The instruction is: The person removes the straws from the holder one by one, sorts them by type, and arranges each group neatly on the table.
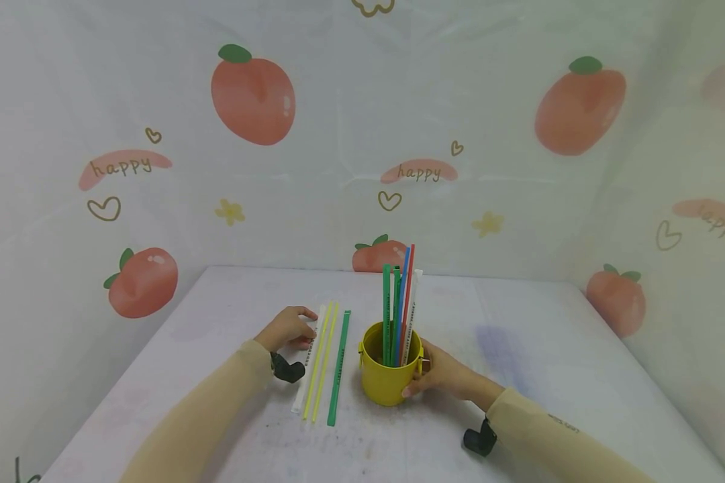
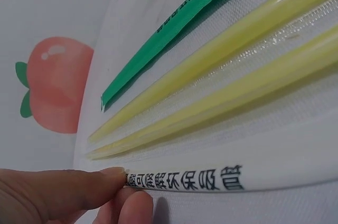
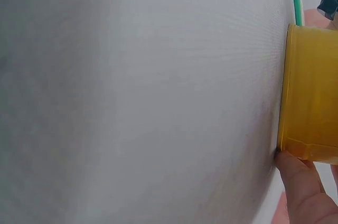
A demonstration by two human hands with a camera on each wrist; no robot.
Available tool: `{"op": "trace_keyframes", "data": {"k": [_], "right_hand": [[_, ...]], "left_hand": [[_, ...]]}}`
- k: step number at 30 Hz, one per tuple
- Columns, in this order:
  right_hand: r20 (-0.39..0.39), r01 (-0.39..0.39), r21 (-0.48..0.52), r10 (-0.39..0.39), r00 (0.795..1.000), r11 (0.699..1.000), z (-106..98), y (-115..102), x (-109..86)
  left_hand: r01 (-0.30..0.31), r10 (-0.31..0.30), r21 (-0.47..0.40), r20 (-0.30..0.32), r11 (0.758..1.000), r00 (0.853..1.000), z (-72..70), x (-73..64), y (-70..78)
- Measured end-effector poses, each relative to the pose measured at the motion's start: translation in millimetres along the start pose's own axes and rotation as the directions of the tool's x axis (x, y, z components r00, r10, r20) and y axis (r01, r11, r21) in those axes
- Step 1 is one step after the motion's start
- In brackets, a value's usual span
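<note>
My left hand (image 1: 286,329) pinches a white paper-wrapped drinking straw (image 2: 274,174) between thumb and fingers, near the printed lettering. Beside that straw lie two yellow straws (image 2: 211,68), and past them a green wrapped straw (image 1: 339,369), all roughly parallel on the table. My right hand (image 1: 444,372) grips a small yellow bucket (image 1: 383,382) from its right side, thumb low on the front near the base. Several straws stand upright in the bucket, among them a green one (image 1: 387,308), a blue one (image 1: 403,295), a red one (image 1: 409,282) and a white one.
A pale cloth covers the table (image 1: 435,449). Behind it hangs a white curtain (image 1: 338,134) printed with red fruit, hearts and lettering, which also runs along both sides. Small ring handles sit on the bucket's sides.
</note>
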State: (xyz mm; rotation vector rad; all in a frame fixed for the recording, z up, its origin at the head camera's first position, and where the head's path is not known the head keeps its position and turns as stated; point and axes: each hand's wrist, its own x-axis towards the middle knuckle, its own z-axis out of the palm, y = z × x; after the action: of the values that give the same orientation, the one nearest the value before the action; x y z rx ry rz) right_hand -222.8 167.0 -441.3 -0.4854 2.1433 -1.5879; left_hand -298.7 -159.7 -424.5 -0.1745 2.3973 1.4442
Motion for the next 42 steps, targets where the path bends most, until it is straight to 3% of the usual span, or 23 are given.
{"op": "trace_keyframes", "data": {"k": [4,11,32,42], "right_hand": [[-0.009,-0.010,0.001,0.010,1.000,1.000,0.8,-0.1,-0.5],[-0.015,-0.005,-0.012,0.005,1.000,1.000,1.8,-1.8,-2.0],[-0.015,-0.001,-0.018,0.000,1.000,1.000,1.6,-2.1,-1.8],[-0.016,-0.002,-0.025,0.002,1.000,1.000,1.3,-2.1,-0.8]], "left_hand": [[-0.014,0.014,-0.004,0.018,1.000,1.000,-1.0,-1.3,0.2],[0.005,-0.005,-0.009,-0.011,1.000,1.000,1.5,1.9,-3.0],[0.024,-0.024,-0.010,-0.025,1.000,0.999,0.9,3.3,-1.8],[-0.043,0.042,-0.066,-0.008,0.997,0.999,-7.7,2.4,-0.7]]}}
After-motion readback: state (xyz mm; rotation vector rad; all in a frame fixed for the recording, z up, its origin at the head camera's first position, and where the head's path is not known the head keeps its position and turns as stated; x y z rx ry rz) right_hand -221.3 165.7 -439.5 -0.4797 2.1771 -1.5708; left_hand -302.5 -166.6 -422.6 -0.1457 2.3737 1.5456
